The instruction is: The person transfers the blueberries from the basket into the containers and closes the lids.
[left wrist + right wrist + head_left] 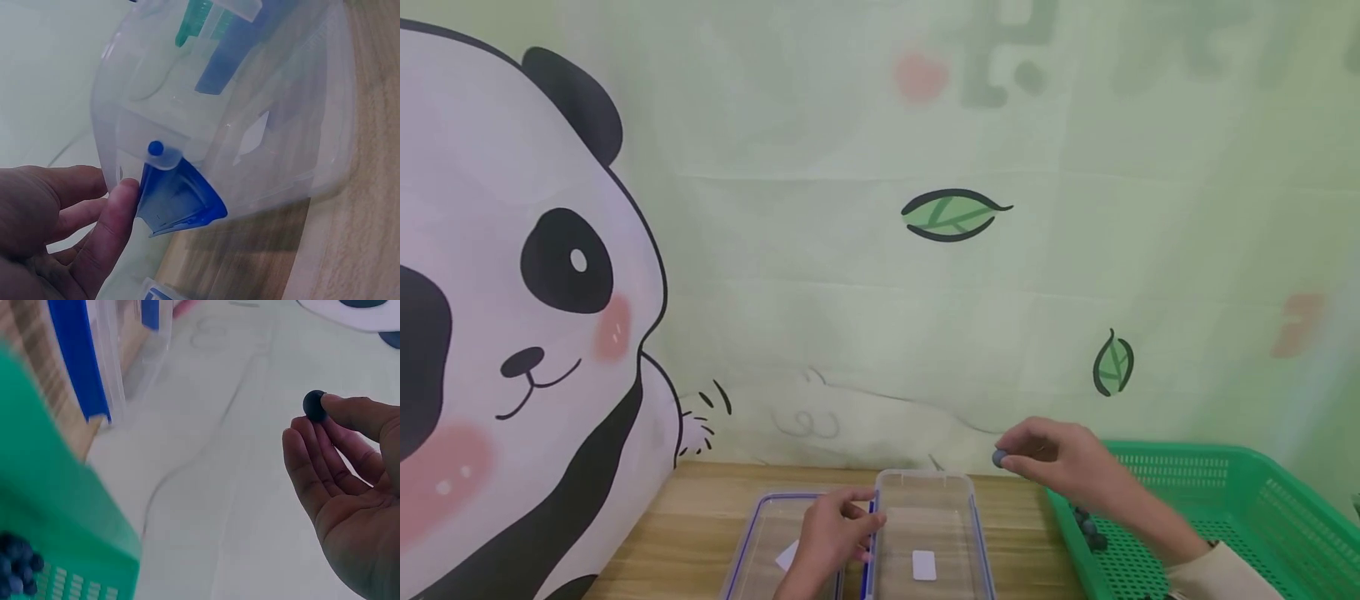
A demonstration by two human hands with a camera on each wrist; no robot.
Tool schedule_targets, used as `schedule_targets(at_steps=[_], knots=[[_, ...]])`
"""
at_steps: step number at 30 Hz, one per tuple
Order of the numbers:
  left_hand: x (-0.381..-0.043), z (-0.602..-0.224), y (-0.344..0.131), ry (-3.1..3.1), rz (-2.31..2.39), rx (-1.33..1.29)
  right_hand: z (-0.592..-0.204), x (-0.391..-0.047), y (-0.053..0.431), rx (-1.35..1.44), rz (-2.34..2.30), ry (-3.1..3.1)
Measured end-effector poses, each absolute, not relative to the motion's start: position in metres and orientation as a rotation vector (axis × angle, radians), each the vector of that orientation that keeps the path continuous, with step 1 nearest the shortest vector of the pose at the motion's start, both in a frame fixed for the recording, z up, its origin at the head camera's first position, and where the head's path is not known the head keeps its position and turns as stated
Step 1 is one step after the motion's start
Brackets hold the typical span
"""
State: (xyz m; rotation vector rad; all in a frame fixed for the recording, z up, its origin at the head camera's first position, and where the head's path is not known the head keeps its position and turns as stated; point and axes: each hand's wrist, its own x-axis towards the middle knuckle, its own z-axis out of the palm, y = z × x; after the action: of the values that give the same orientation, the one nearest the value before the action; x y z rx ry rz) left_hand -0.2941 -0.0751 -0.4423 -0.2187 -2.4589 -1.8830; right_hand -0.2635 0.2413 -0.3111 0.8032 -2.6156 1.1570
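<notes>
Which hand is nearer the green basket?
Right. The right hand, pinching a blueberry, is near the left rim of the green basket; the left hand is farther left, holding a clear box.

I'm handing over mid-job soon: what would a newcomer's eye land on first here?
A huge cartoon panda fills the head view's left side. At lower right, a green basket holds dark berries. Raised between basket and clear box, one round berry sits pinched in the right hand.

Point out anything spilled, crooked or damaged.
Nothing looks spilled or damaged. The white label on the blue-edged lid, by the left hand, looks crooked: it tilts against the lid's edges, unlike the squared label on the clear container.
</notes>
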Motion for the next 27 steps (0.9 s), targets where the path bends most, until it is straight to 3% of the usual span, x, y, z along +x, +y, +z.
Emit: schedule_targets(at_steps=[27], knots=[[-0.296, -0.444, -0.079, -2.458, -1.911, -0.245, -0.384, -0.257, 0.150, 1.071, 1.522, -2.728]])
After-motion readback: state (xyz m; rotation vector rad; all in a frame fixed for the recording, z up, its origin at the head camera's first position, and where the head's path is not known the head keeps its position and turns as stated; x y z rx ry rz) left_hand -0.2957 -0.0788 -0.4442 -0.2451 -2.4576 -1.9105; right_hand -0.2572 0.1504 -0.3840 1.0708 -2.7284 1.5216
